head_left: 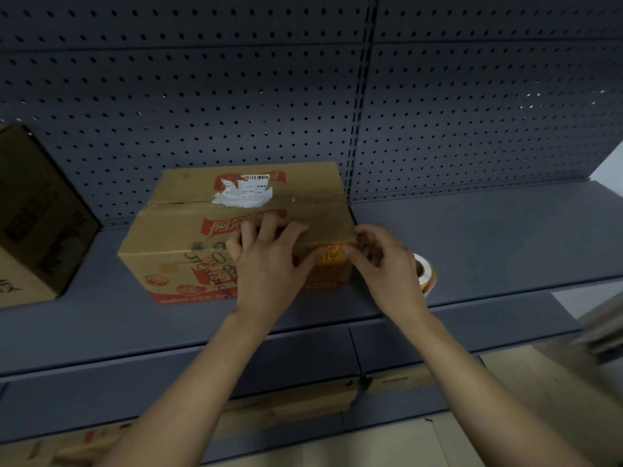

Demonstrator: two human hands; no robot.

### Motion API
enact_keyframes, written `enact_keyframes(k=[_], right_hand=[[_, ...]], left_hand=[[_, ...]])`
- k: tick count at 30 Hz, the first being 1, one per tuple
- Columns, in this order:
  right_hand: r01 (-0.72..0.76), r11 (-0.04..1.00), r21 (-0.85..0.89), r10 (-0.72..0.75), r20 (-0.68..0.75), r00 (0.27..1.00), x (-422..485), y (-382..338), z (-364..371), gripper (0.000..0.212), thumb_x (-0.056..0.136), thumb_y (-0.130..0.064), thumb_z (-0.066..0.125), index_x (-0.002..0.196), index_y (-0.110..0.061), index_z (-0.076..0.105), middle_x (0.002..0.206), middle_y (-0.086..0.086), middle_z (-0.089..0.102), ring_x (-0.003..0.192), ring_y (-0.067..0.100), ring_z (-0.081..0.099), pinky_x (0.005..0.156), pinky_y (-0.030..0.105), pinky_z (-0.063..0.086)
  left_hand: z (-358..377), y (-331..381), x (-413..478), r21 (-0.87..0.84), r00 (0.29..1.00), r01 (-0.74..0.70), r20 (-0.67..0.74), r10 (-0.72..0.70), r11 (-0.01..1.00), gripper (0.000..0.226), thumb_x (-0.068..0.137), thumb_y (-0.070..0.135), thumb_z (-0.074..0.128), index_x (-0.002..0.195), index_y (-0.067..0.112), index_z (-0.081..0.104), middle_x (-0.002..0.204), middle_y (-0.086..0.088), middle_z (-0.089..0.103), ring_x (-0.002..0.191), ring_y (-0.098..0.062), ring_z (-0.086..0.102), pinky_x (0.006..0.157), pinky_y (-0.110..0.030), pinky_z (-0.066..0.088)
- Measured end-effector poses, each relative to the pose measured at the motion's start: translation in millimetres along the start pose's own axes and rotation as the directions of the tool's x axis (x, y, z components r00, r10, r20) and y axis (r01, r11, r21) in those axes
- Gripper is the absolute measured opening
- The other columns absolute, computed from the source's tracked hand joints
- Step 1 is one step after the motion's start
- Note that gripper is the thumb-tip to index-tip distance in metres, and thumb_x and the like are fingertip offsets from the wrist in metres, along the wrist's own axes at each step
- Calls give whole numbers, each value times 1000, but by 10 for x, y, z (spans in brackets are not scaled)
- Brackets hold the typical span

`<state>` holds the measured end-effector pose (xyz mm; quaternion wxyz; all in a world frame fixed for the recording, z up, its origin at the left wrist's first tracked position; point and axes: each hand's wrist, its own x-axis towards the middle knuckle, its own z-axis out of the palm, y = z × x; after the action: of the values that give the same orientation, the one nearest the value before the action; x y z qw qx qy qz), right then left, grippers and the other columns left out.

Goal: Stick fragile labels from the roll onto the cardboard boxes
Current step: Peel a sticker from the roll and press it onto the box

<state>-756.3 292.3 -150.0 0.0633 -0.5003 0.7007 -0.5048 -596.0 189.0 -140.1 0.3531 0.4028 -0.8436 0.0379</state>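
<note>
The left hand (266, 264) lies spread over the front top edge of the cardboard box (182, 241). Its fingers (249, 230) are straight and fanned flat on the lid, and its thumb reaches down the front face to the left edge of the fragile label (332, 255). The right hand (384, 264) comes in from the other side with its fingers bent close together, the tips against the label's right edge at the box's front right corner. Whether they pinch the label or only press it, I cannot tell. The orange and yellow label sits high on the box's front face, near that corner, between the two hands.

The box stands on a dark grey metal shelf (488, 237), pushed back against the perforated back panel (236, 96), with a torn white shipping slip on its lid. The roll of labels (426, 274) stands just beside the box's right side, mostly hidden behind the right hand and near the shelf's front edge. A second cardboard box (37, 224) stands at the shelf's left end, well apart from the first. To the right of the roll the shelf runs bare to its right end. Under the front edge, more cardboard (293, 401) shows on a lower level.
</note>
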Motion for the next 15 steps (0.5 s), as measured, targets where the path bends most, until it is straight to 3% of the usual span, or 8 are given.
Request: enact_keyframes(k=[6, 11, 15], right_hand=[[21, 1000, 12, -21, -30, 999, -22, 13, 41, 25, 91, -28, 70, 113, -18, 64, 86, -10, 63, 77, -3, 58, 69, 9, 42], [-25, 999, 46, 25, 12, 1000, -36, -18, 36, 40, 81, -24, 80, 112, -30, 57, 88, -16, 63, 85, -4, 61, 69, 6, 44], [-32, 999, 24, 32, -2, 999, -43, 10, 91, 44, 82, -19, 79, 113, -33, 51, 89, -11, 63, 85, -1, 61, 71, 6, 44]], left_hand=[[23, -23, -12, 11, 1000, -24, -18, 24, 1000, 46, 81, 65, 62, 110, 29, 69, 107, -1, 60, 98, -32, 48, 82, -42, 28], [40, -86, -74, 75, 996, -85, 4, 85, 994, 59, 76, 69, 66, 119, 28, 65, 114, -3, 60, 100, -33, 52, 84, -45, 34], [53, -68, -61, 91, 998, -69, 7, 69, 993, 58, 73, 63, 71, 118, 28, 64, 113, -4, 59, 99, -33, 51, 83, -46, 34]])
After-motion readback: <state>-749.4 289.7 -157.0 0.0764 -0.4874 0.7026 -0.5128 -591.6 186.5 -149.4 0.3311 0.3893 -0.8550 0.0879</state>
